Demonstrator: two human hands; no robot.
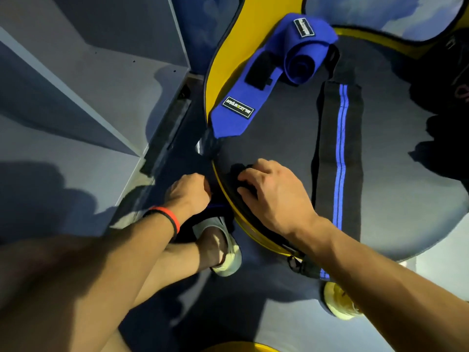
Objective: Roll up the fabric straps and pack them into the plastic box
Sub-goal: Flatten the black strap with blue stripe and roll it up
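While the right hand (276, 196) bears down on a bundle of dark strap (237, 174) at the near edge of the round worktop (274, 138), its fingers curl over the fabric and grip it. The left hand (187, 191) sits just beside it, off the yellow rim (220, 72) and slightly lower, closed into a fist. Dark cloth with a thin blue line shows beneath that fist, but I cannot tell whether the fingers actually hold it. Red and black wristbands (165, 217) circle the left wrist. The two hands are close together, with the rim between them.

Every strap in view lies on the worktop. A blue strap (256, 80) lies at the far side, its far end wound into a loose roll (302, 64) and its flat tail running back toward the rim, with a black patch and a label on it. To the right a black striped strap (337, 153) lies flat and unrolled, a blue double line down its length, its near end hanging over the edge.

A white shelf unit (76, 85) stands at the left. Below the worktop are the person's two pale shoes (228, 250) on the dark floor. Something dark (451, 72) rests at the far right, too shadowed to make out.
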